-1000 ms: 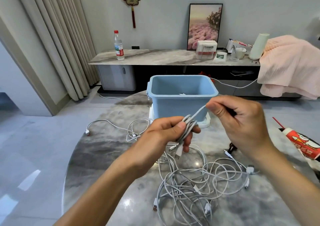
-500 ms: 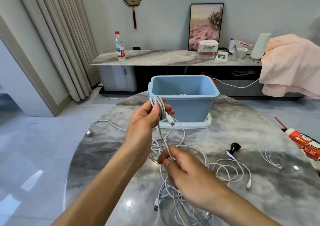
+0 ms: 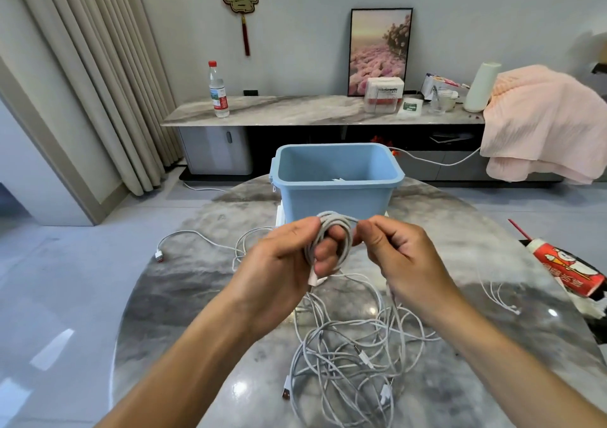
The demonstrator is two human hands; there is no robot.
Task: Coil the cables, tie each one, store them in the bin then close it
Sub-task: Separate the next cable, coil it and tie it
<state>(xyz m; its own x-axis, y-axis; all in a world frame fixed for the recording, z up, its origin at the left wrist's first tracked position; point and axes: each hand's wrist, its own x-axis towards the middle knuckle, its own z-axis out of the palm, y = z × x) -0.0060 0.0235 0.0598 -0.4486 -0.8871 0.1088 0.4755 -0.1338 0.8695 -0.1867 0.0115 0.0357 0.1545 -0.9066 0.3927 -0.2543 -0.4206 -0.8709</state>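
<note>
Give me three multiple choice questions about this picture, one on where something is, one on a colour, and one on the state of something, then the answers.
1. Where does the water bottle stand?
A. on the long sideboard by the wall
B. inside the bin
C. on the floor

2. What colour is the bin?
A. red
B. light blue
C. black

3. What state is the bin in?
A. shut with a lid
B. tipped on its side
C. upright and open

Answers:
1 A, the bottle stands near the sideboard's left end, beyond the round table.
2 B, its walls and rim are light blue.
3 C, its inside shows from above, while the left hand holds a coiled cable before it and the right hand pinches that cable's strand.
</note>
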